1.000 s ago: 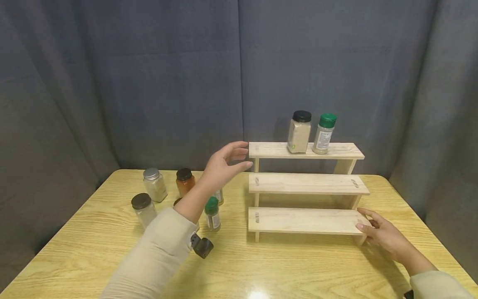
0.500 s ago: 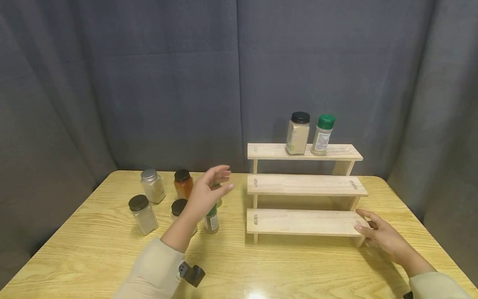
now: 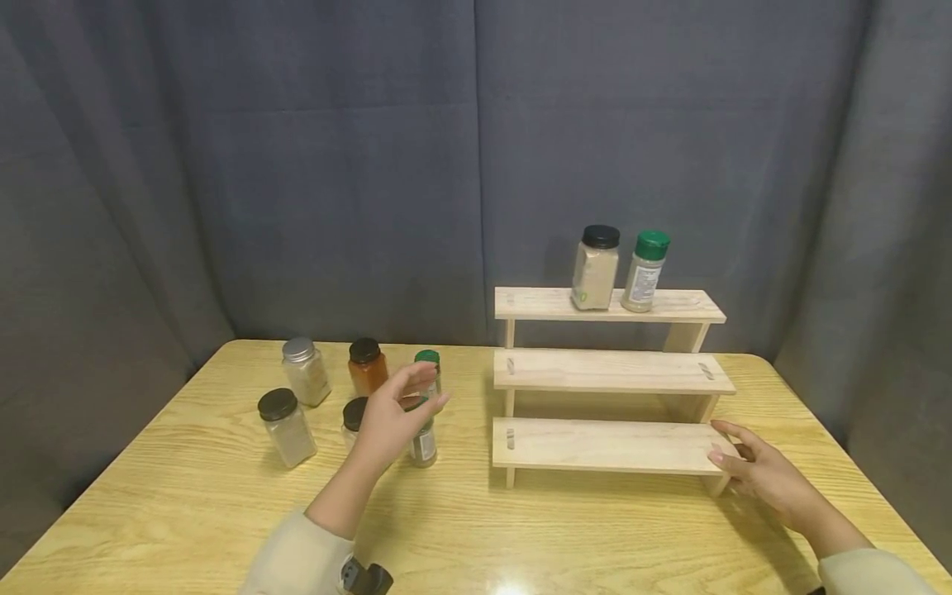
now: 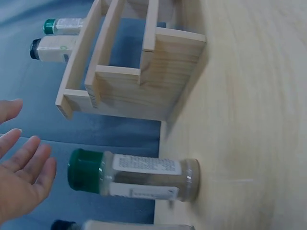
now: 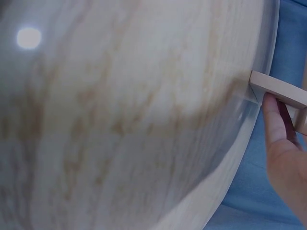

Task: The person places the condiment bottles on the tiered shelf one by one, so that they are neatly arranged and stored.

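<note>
My left hand (image 3: 390,417) hovers over the jars on the left with its fingers loosely spread, holding nothing. Just beneath it stands a green-capped spice jar (image 3: 424,445), partly hidden by the hand; in the left wrist view this green-capped jar (image 4: 134,175) stands apart from the fingers (image 4: 29,160). A three-step wooden spice rack (image 3: 606,446) stands on the right. My right hand (image 3: 769,479) holds the right end of its lowest step, thumb on top. On the top step are a black-capped jar (image 3: 595,273) of pale powder and another green-capped jar (image 3: 644,277).
Around the left hand stand a silver-capped jar (image 3: 307,376), a jar of orange-red spice (image 3: 368,372), a black-capped jar (image 3: 288,430), another black-capped jar (image 3: 354,413) partly covered, and a rear green-capped jar (image 3: 428,357). A grey curtain (image 3: 335,207) hangs behind the wooden table (image 3: 476,537).
My left hand has moved from beside the rack's top step down and left to the jars. The right hand stays at the lowest step.
</note>
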Available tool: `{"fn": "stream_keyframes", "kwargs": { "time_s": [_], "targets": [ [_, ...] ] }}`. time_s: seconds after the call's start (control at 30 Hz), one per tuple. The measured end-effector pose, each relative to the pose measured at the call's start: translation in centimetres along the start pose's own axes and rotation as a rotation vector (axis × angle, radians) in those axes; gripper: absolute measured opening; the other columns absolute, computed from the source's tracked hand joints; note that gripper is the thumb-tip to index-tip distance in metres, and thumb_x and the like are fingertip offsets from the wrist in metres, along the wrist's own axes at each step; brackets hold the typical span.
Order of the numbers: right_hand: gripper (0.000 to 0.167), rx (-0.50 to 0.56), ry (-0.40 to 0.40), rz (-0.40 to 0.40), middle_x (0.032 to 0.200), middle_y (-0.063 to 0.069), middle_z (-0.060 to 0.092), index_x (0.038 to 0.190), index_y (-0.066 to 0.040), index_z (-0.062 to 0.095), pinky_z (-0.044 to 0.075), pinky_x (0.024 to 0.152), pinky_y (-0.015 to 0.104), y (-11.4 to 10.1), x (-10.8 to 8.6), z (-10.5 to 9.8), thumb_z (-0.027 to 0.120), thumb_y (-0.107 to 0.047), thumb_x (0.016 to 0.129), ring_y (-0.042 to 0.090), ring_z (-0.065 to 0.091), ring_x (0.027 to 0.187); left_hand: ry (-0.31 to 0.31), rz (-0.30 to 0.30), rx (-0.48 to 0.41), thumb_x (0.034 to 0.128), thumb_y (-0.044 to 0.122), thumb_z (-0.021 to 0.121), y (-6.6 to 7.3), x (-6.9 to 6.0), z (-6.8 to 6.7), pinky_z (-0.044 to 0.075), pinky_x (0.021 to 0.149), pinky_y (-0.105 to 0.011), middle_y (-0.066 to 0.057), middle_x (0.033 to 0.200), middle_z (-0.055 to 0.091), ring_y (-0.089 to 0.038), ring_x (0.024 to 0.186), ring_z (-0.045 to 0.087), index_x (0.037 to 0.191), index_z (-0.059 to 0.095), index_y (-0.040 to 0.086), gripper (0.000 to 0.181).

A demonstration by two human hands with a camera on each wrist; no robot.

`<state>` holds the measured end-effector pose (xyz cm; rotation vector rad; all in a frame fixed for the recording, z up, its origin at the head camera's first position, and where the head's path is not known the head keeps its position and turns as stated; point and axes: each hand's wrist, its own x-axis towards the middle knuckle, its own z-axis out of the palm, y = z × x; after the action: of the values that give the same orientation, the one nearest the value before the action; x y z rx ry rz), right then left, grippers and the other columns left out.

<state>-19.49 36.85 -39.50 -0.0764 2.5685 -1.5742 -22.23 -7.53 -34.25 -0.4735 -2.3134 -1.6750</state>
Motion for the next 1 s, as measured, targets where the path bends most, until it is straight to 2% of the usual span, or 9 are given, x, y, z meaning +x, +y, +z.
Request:
{"fn": "stream_keyframes", "kwargs": {
  "time_s": [0.23, 0.57, 0.87, 1.0],
  "targets": [
    [0.066, 0.014, -0.005, 0.001, 0.116, 0.031, 0.035, 0.133, 0.006, 0.008, 0.042, 0.080, 0.046, 0.0, 0.1, -0.1, 0.048, -0.022, 0.089, 0.023, 0.049, 0.094, 0.030, -0.008, 0.053, 0.0772, 0.012, 0.065, -1.0, -0.6, 0.0, 0.038, 0.088, -0.038, -0.009, 0.117, 0.051, -0.021, 0.106, 0.047, 0.116, 0.050, 0.004, 0.042],
    [0.065, 0.025, 0.000, -0.012, 0.117, 0.033, 0.034, 0.133, 0.006, 0.009, 0.040, 0.082, 0.048, 0.2, 0.0, -0.1, 0.048, -0.022, 0.089, 0.025, 0.049, 0.095, 0.048, -0.039, 0.085, 0.0772, 0.016, 0.065, -1.6, -0.7, 0.0, 0.034, 0.092, -0.038, -0.004, 0.117, 0.051, -0.021, 0.109, 0.044, 0.117, 0.050, 0.007, 0.044],
    [0.065, 0.026, -0.004, -0.001, 0.116, 0.030, 0.036, 0.134, 0.005, 0.008, 0.040, 0.081, 0.048, 0.3, 0.0, -0.1, 0.047, -0.022, 0.089, 0.021, 0.050, 0.093, 0.061, -0.118, 0.095, 0.0777, 0.019, 0.064, -2.0, -0.8, 0.2, 0.034, 0.088, -0.050, -0.007, 0.126, 0.043, -0.035, 0.114, 0.036, 0.119, 0.048, 0.011, 0.046],
    [0.065, 0.031, 0.003, -0.010, 0.116, 0.030, 0.036, 0.133, 0.005, 0.009, 0.040, 0.082, 0.048, 0.3, 0.0, -0.1, 0.048, -0.022, 0.089, 0.020, 0.050, 0.092, 0.089, -0.103, 0.084, 0.0772, 0.014, 0.064, -2.3, -0.6, 0.4, 0.032, 0.093, -0.045, -0.009, 0.126, 0.042, -0.031, 0.116, 0.035, 0.120, 0.047, 0.008, 0.046]
  ]
}}
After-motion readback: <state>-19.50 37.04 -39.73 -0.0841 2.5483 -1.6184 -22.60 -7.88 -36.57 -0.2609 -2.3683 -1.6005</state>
